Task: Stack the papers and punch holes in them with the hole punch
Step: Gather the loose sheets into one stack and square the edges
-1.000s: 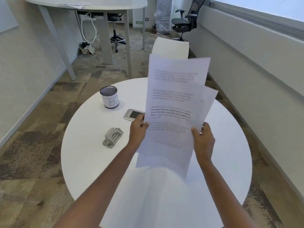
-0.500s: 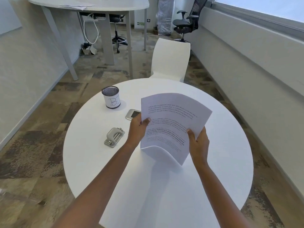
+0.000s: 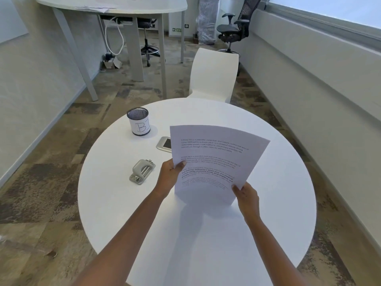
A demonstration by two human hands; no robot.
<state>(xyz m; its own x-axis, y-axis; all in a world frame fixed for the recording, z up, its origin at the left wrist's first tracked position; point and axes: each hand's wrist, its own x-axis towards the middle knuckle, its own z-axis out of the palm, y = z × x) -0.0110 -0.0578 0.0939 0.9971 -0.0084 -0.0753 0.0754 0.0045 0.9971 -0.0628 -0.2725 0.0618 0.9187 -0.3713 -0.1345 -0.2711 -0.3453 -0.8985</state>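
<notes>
A stack of printed white papers (image 3: 214, 159) stands on its lower edge on the round white table (image 3: 278, 203), leaning away from me. My left hand (image 3: 170, 175) grips the stack's left edge, thumb on the front sheet. My right hand (image 3: 246, 198) holds the lower right corner. The grey metal hole punch (image 3: 142, 171) lies flat on the table just left of my left hand, untouched.
A mesh pen cup (image 3: 139, 123) with a white label stands at the table's far left. A silver phone (image 3: 165, 144) lies partly behind the papers. A white chair (image 3: 213, 74) sits beyond the table, with a desk (image 3: 115, 5) and an office chair (image 3: 235, 27) farther back.
The papers, held high and fanned apart a second ago, have come down together into one aligned stack with its lower edge at the table. Both hands kept their grip.
</notes>
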